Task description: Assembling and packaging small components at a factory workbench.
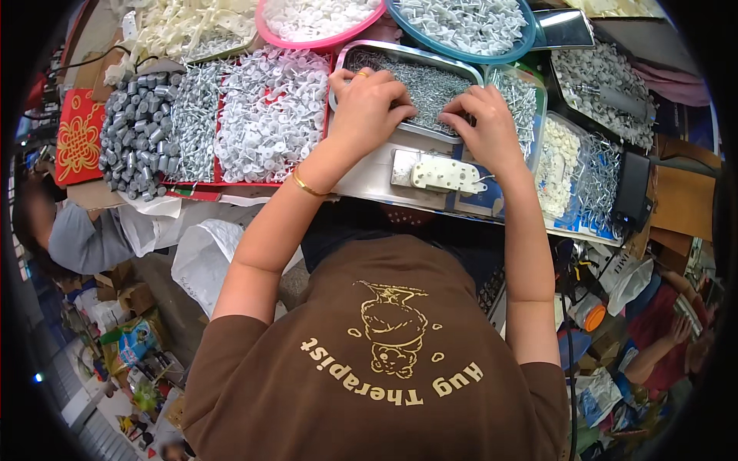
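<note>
A metal tray of many small grey metal pins lies in front of me at the table's near side. My left hand reaches over its left part, fingers curled and thumb close to the index finger. At the right end of the tray, my right hand is closed in a similar pinch. Whatever is between the fingertips of either hand is too small to make out. Just below the tray, between my forearms, rests a cream plastic mechanism with a metal plate at its left end.
To the left are a red tray of white plastic parts and grey cylinders. Pink and teal basins stand behind. On the right are a container of cream pieces, metal hooks and a black box. Other people sit at both sides.
</note>
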### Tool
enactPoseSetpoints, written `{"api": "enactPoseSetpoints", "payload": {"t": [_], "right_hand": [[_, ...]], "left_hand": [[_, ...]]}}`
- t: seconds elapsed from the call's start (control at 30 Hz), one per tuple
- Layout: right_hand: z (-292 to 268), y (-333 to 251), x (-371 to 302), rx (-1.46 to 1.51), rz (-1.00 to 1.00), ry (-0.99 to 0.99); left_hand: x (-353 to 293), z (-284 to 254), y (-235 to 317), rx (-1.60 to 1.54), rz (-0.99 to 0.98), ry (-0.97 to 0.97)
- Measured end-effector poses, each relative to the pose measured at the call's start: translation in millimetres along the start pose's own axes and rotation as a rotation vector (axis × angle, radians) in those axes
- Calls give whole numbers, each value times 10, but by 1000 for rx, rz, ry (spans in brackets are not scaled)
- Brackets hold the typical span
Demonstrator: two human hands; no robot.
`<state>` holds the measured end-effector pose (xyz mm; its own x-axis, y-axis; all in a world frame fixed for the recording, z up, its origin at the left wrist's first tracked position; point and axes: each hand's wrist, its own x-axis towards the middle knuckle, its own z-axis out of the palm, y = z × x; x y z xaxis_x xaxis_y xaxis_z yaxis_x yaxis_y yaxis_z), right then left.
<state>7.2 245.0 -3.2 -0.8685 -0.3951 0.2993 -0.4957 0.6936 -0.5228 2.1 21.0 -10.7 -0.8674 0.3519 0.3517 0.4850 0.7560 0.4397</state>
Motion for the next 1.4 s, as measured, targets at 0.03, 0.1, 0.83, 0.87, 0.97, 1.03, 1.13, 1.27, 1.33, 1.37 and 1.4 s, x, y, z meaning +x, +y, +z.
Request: {"api": "enactPoseSetpoints", "payload": {"t": [0.03,0.1,0.83,0.87,0.97,1.03,1.13,1.27,1.33,1.37,1.4], "right_hand": [[-6,-12,-6,50,33,26],[-30,-40,4,97,69,51],[-558,-585,-519,126,352,46],[-496,-574,-594,89,353,45],[-444,-646,-660,35,362,8],[-437,-688,-655,6,361,1],[-527,-651,-660,-1,373,-59],[-1044,-81,-583,184,441,377],[-1312,482,-384,182,682,647],[-1353,862,-420,-60,743,615],[-1382,1187,-428,-297,789,575]], "left_hand": [[-17,-24,3,-30,-58,-12],[-1,-25,-39,-25,-61,0],[-341,-374,760,-194,220,17],[-372,-271,779,-136,267,19],[-430,-145,795,-120,284,39],[-467,-129,809,-61,301,90],[-578,-117,818,48,320,152],[-672,-132,764,-40,299,94],[-654,-154,799,-37,287,103],[-626,-155,823,-30,272,116],[-613,-135,829,-17,262,121]]}}
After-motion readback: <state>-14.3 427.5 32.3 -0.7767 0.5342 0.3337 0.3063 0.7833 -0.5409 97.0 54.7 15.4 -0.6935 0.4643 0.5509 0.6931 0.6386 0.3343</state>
